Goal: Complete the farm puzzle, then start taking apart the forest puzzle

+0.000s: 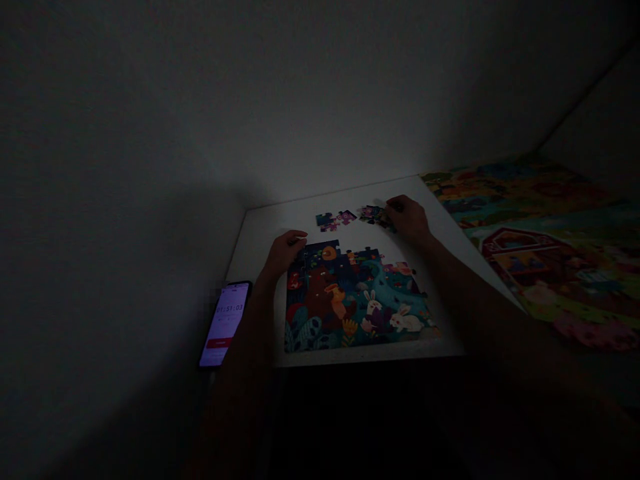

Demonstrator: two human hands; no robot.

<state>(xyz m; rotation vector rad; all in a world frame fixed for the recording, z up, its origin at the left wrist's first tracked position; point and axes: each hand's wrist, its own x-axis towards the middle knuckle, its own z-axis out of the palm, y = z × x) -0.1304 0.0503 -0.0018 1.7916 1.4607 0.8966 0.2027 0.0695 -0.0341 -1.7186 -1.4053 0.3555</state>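
A partly assembled jigsaw puzzle (363,303) with a bear, white rabbits and a stream lies on a white table. At its upper left corner is my left hand (285,255), thumb and fingers bent together on the edge of a dark puzzle piece (301,255). My right hand (409,220) reaches over a cluster of loose puzzle pieces (371,215) beyond the puzzle. Its fingers are pinched together at the cluster's right side; what is between them is too dark to make out. Several pink and teal puzzle pieces (330,222) lie left of the cluster.
A phone (225,325) showing a running timer lies at the left edge of the white table (260,223). Pale walls (320,100) rise behind and to the left. On the right spreads a colourful farm picture (540,260) with a red barn. The room is very dim.
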